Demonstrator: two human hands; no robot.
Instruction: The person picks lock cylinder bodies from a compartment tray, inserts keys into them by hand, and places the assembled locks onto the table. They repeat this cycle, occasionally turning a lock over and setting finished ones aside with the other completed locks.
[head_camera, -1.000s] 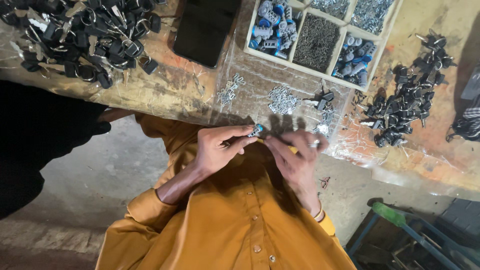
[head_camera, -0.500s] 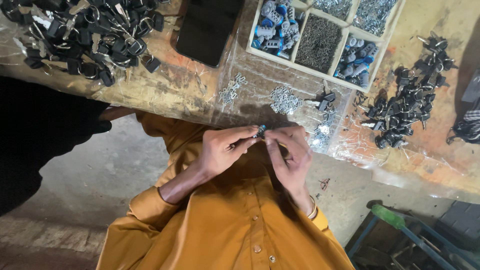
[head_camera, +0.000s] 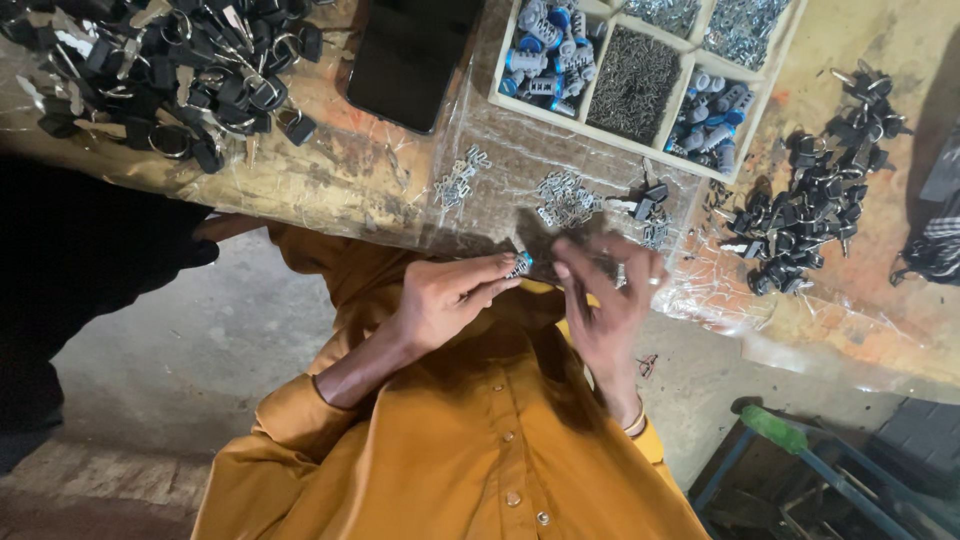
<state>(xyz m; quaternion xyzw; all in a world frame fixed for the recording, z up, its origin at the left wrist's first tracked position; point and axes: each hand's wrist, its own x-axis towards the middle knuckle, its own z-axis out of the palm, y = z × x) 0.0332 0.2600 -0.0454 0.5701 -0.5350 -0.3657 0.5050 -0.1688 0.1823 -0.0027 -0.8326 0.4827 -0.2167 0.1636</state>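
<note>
Your left hand (head_camera: 450, 300) pinches a small metal part with a blue tip (head_camera: 521, 264) at its fingertips, while your right hand (head_camera: 610, 295), blurred, seems open just beside it.

Mustard-orange button-up shirt (head_camera: 470, 470), long sleeves, small round buttons down the front. Left hand (head_camera: 445, 300) bare. Right hand (head_camera: 610, 300) blurred, thin bangle (head_camera: 636, 424) at its wrist.

A small assembly workshop is showing here: a worn, stained wooden workbench (head_camera: 330, 190) under clear plastic sheeting is carrying a divided parts tray (head_camera: 640, 85) of small metal pieces near its far edge, heaps of black key fobs (head_camera: 160, 70) at its left corner, and bare concrete floor (head_camera: 200, 340) is lying below.
</note>
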